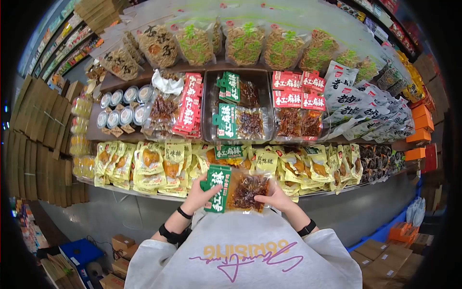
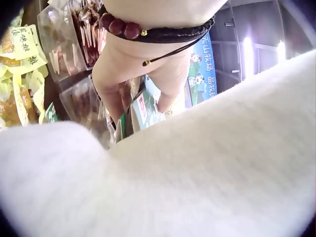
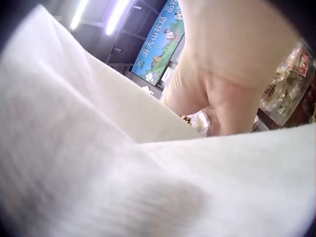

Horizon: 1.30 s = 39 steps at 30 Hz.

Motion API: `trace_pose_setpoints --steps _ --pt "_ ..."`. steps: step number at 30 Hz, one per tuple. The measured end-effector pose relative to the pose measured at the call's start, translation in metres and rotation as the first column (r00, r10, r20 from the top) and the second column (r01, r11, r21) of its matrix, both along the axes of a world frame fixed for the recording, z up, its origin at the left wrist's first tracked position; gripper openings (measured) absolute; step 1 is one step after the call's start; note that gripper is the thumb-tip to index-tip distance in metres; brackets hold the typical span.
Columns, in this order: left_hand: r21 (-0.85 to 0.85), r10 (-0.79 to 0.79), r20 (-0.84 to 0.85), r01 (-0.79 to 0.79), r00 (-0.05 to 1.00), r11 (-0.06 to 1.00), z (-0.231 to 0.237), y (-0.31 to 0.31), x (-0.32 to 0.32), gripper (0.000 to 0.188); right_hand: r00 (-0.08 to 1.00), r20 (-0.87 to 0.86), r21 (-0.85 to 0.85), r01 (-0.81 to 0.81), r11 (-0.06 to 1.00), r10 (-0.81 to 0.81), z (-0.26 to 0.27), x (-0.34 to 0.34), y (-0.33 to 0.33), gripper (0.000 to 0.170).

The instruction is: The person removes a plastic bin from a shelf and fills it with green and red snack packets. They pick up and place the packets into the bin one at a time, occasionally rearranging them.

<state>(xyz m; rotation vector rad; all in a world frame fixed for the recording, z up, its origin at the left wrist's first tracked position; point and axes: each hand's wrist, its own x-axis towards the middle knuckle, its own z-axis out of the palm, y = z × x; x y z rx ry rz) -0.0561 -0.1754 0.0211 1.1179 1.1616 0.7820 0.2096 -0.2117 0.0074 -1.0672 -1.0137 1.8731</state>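
Observation:
Both hands hold one clear food packet point(image 1: 248, 192) with dark reddish-brown contents and a green label card at its left end, close in front of the chest. My left hand point(image 1: 197, 195) grips the green card end, thumb over the front. At the other end, my right hand point(image 1: 277, 198) pinches the clear plastic, its thumb lying on the dark filling. In the left wrist view the left hand point(image 2: 143, 74) curls round the card's edge, while a sleeve covers much of that picture. The right hand point(image 3: 222, 84) appears from behind in the right wrist view, its fingertips mostly hidden by cloth.
Beyond the packet, a dark bin point(image 1: 208, 103) holds similar green-label packets. Red-label packets point(image 1: 299, 103) lie to its right. Yellow packets point(image 1: 161, 166) line the display's front edge. Lidded cups point(image 1: 126, 115) stand at left, silver-white bags point(image 1: 365, 108) at right. Cardboard boxes point(image 1: 380, 255) sit on the floor.

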Motion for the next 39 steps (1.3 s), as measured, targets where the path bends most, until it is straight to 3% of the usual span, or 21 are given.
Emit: trace_pose_setpoints --steps 3,5,6,8,9,11,12,15,17,19,21,24,28,29,31,32,33,34,35,38,39 --pt "-0.172 0.004 -0.02 -0.007 1.0 0.985 -0.014 -0.004 -0.005 0.024 0.995 0.097 0.045 -0.033 0.998 0.028 -0.007 0.0 0.007 0.066" --pt "-0.171 -0.032 -0.056 0.022 0.998 0.985 -0.016 0.003 -0.008 0.021 0.976 0.202 -0.026 -0.083 0.996 0.087 -0.008 0.002 0.016 0.068" --pt "-0.105 -0.026 -0.057 0.02 0.998 0.994 -0.025 0.013 -0.01 0.02 0.973 0.218 0.076 -0.099 0.992 0.08 0.006 0.002 0.03 0.069" --pt "-0.099 0.074 0.009 -0.073 0.997 0.992 -0.016 0.043 -0.002 0.02 0.951 0.309 0.017 -0.017 1.0 0.011 0.022 0.008 0.066 0.073" --pt "-0.146 0.091 -0.025 -0.093 0.996 0.985 0.014 0.067 0.007 0.02 0.934 0.356 0.143 -0.009 0.99 -0.043 0.043 0.009 0.092 0.077" --pt "0.06 0.123 0.106 -0.129 0.987 0.99 0.012 0.123 0.017 0.02 0.878 0.424 0.245 0.124 0.962 -0.221 0.007 0.026 0.149 0.086" --pt "0.067 0.138 0.095 -0.145 0.986 0.987 0.016 0.154 0.021 0.019 0.901 0.311 0.267 0.222 0.938 -0.301 0.03 0.023 0.173 0.089" --pt "0.228 0.091 0.04 -0.097 0.995 0.969 0.022 0.246 0.043 0.017 0.579 0.644 0.512 0.158 0.844 -0.5 0.031 0.028 0.24 0.076" --pt "0.266 0.102 -0.037 -0.088 0.994 0.96 0.007 0.296 0.058 0.02 0.344 0.714 0.651 -0.002 0.759 -0.611 0.034 0.022 0.248 0.073" --pt "0.472 0.18 -0.333 -0.001 0.926 0.881 -0.011 0.331 0.075 0.024 0.321 0.655 0.719 0.012 0.695 -0.684 0.035 0.022 0.241 0.072" --pt "0.455 0.196 -0.547 0.093 0.814 0.886 -0.01 0.341 0.089 0.03 0.559 0.584 0.579 0.222 0.785 -0.589 0.057 0.022 0.215 0.063" --pt "0.346 0.167 -0.564 0.047 0.809 0.937 -0.041 0.356 0.09 0.031 0.543 0.576 0.575 0.262 0.775 -0.611 0.035 0.039 0.182 0.049" --pt "0.55 0.385 -0.519 -0.046 0.763 0.834 -0.068 0.348 0.081 0.054 0.57 0.593 0.518 0.27 0.812 -0.568 0.038 0.047 0.162 0.029" --pt "0.424 0.351 -0.579 -0.096 0.736 0.901 -0.025 0.326 0.093 0.054 0.572 0.594 0.51 0.277 0.814 -0.567 0.036 0.045 0.163 0.029" --pt "0.601 0.437 -0.672 0.095 0.598 0.794 -0.027 0.313 0.096 0.046 0.554 0.596 0.575 0.21 0.79 -0.581 0.032 0.04 0.168 0.03" --pt "0.596 0.434 -0.676 0.095 0.596 0.797 -0.038 0.314 0.093 0.046 0.538 0.588 0.635 0.156 0.757 -0.604 0.028 0.034 0.173 0.028" --pt "0.657 0.478 -0.715 0.259 0.51 0.708 -0.054 0.317 0.09 0.044 0.541 0.59 0.631 0.155 0.76 -0.6 0.028 0.026 0.18 0.028" --pt "0.678 0.532 -0.734 0.421 0.423 0.602 -0.071 0.32 0.087 0.043 0.511 0.595 0.72 0.004 0.694 -0.621 0.03 0.018 0.19 0.027" --pt "0.676 0.53 -0.736 0.42 0.421 0.606 -0.076 0.322 0.086 0.043 0.483 0.592 0.782 -0.151 0.605 -0.645 0.031 0.009 0.201 0.026" --pt "0.587 0.406 -0.806 0.484 0.431 0.649 -0.078 0.321 0.086 0.046 0.547 0.645 0.738 -0.268 0.619 -0.533 0.002 -0.021 0.24 0.034" --pt "0.584 0.406 -0.807 0.483 0.428 0.653 -0.08 0.321 0.086 0.046 0.436 0.716 0.688 -0.306 0.658 -0.546 -0.021 -0.034 0.253 0.041"
